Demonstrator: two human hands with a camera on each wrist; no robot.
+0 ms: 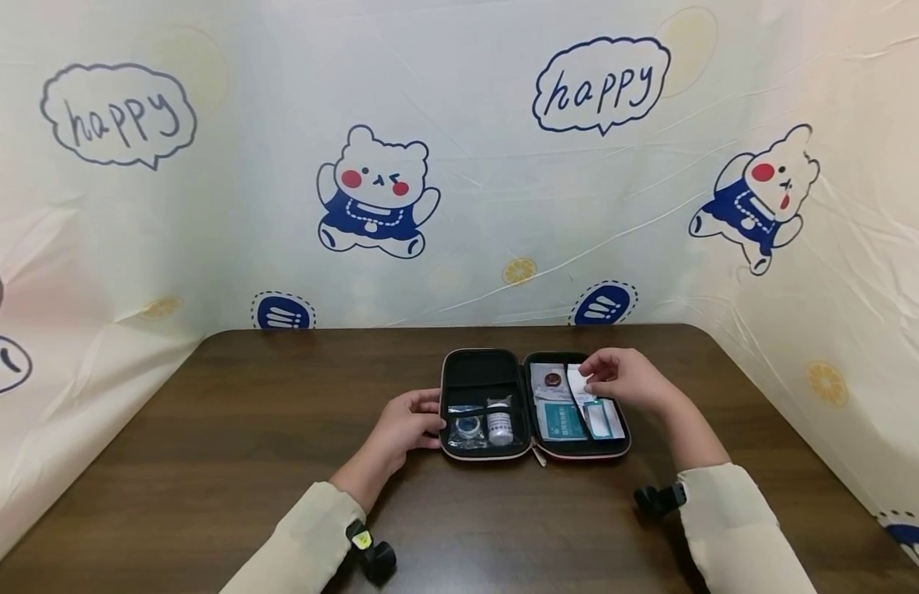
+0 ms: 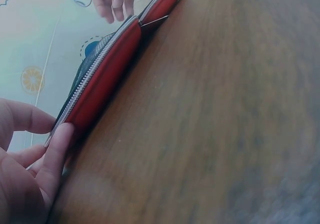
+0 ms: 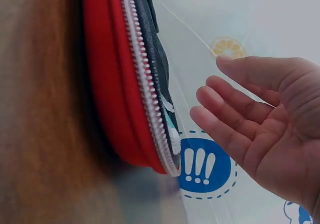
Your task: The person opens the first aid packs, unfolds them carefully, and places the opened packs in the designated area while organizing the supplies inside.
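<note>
An unzipped case [image 1: 480, 369] lies spread on the table, black inside; its red outer shell [image 3: 112, 83] shows in both wrist views. My left hand [image 1: 402, 426] pinches the left edge between thumb and fingers. In the left half, a strap crosses a small white bottle [image 1: 500, 427] and a clear packet [image 1: 468, 429] holding something round. The right half has a teal packet [image 1: 562, 421], a clear packet with a dark red disc [image 1: 552, 379] and white-and-teal packets [image 1: 600, 421]. Over these hovers my right hand [image 1: 627, 379], fingers loosely bent, nothing between them in the right wrist view [image 3: 267, 119].
The brown wooden table [image 1: 229, 462] extends around the case. A zip pull [image 1: 539, 455] hangs at the case's front, near the hinge. Behind and beside the table hangs a pale printed curtain [image 1: 474, 165] with bears and lettering. Each sleeve has a black wrist camera [image 1: 380, 563].
</note>
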